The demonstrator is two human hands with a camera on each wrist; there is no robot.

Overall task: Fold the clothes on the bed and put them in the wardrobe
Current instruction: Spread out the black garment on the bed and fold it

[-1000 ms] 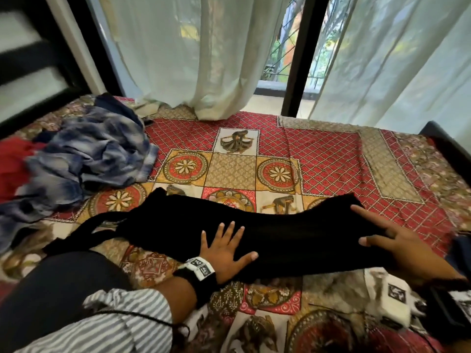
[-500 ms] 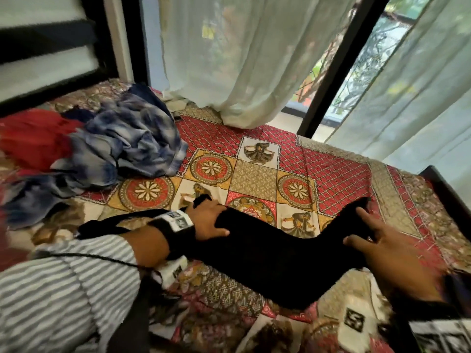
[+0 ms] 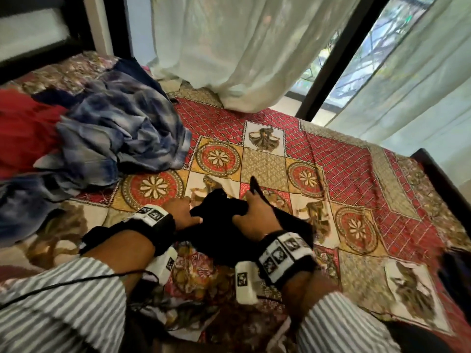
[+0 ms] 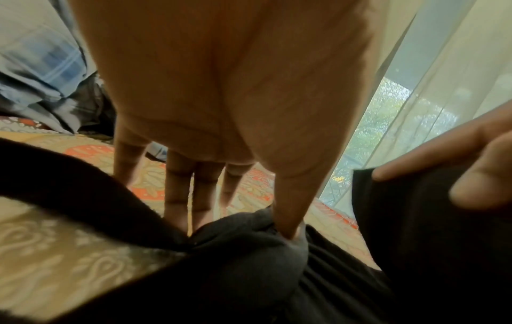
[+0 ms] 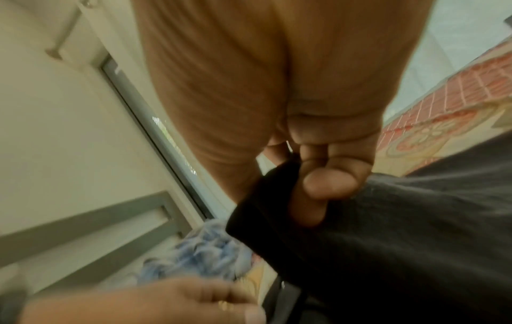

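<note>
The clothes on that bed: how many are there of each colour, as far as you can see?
Black: 1, the garment gripped by the left hand and right hand.
Blue and white: 1, the crumpled garment.
Red: 1, the cloth at the left edge.
Dark blue: 1, a piece behind the pile; whether it is separate is unclear.
Total: 4.

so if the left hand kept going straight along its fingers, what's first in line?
Bare patterned bedspread just past the fingertips, then probably the blue tie-dye garment, up and left. The left hand pinches the black garment; depth is unclear.
</note>
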